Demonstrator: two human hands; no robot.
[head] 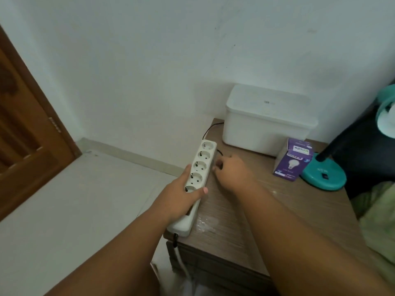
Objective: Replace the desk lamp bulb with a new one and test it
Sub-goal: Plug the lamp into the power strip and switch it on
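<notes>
A white power strip (202, 162) with several sockets lies along the left edge of a wooden bedside table (245, 210). My left hand (183, 195) grips its near part, thumb across the top. My right hand (233, 171) is closed around a dark plug (219, 164) beside the strip's right side; a thin black cord (210, 128) runs back from there. A purple bulb box (294, 159) stands further right. The teal desk lamp's round base (323, 177) sits next to the box, and its shade (386, 112) is cut off at the right edge.
A white lidded box (267, 118) stands at the table's back against the wall. A brown wooden door (27, 129) is at the left, pale floor below it. Green bedding (380, 214) lies right of the table. The strip's cable (177, 246) hangs off the table's front corner.
</notes>
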